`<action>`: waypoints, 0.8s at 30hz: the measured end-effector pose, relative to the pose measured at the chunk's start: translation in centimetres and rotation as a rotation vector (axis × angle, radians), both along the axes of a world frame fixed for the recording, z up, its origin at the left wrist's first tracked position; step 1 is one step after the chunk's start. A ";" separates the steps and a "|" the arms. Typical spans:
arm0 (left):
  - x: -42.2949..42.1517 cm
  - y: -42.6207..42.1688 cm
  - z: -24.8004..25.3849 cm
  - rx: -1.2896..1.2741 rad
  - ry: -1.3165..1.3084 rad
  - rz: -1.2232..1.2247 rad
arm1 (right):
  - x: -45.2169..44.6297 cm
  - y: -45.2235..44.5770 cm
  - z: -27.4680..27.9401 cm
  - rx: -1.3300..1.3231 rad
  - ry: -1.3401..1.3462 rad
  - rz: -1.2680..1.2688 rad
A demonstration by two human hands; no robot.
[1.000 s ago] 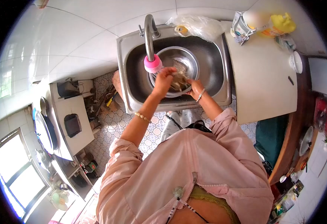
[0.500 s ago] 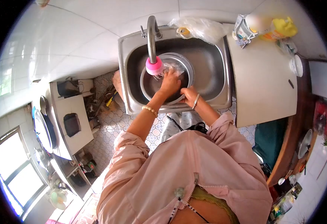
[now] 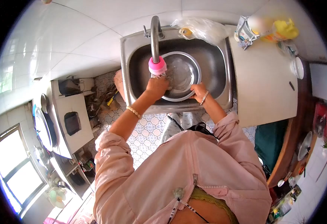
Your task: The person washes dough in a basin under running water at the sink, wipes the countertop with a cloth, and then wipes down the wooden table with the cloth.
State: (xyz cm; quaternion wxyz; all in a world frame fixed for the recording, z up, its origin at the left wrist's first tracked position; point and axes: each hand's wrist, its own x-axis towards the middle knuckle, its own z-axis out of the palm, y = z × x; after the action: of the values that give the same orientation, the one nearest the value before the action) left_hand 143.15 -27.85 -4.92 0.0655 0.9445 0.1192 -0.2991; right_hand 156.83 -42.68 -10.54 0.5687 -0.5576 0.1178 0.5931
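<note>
A round metal basin (image 3: pixel 197 71) sits in the steel sink (image 3: pixel 215 56), with clear, rippling liquid inside. Water runs from the pink tap head (image 3: pixel 157 66) over the basin's left side. Directly under it is my left hand (image 3: pixel 157 87), back upward, at the basin's left rim; its fingers are mostly hidden, and what they hold, if anything, does not show. My right hand (image 3: pixel 198 92) is closed on the basin's lower right rim, thumb on top.
A curved tap (image 3: pixel 155 35) rises at the sink's back left. Clear plastic bags (image 3: pixel 204 30) lie along the back edge. On the pale counter (image 3: pixel 264 86) are an open packet (image 3: pixel 244 33), a yellow bag (image 3: pixel 282 31), a white bowl (image 3: pixel 298 68) and a small dark object (image 3: pixel 291 85).
The brownish, stringy material once between my hands no longer shows. My left hand has moved left and lower, under the tap. The basin has shifted right since half a second ago, my right hand staying at its rim.
</note>
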 end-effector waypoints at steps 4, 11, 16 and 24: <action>-0.4 -3.0 -2.0 -0.104 -0.365 0.109 | 0.3 0.7 0.3 0.018 -0.150 0.025; 0.3 -7.1 -1.7 -0.618 -0.862 0.539 | -0.4 1.0 -0.3 0.025 -0.510 -0.121; -2.2 -3.5 -1.8 -0.549 -0.807 0.639 | 1.5 0.4 1.5 0.154 -1.160 0.151; -3.9 -0.7 -0.6 -1.174 -0.920 1.473 | 2.0 0.6 6.6 0.012 -1.460 0.386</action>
State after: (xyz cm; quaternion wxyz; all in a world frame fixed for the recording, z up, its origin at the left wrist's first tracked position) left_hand 139.28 -28.57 -5.53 0.7185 0.4808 0.4646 0.1918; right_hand 158.86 -42.05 -3.96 0.3912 -0.8167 -0.3919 0.1625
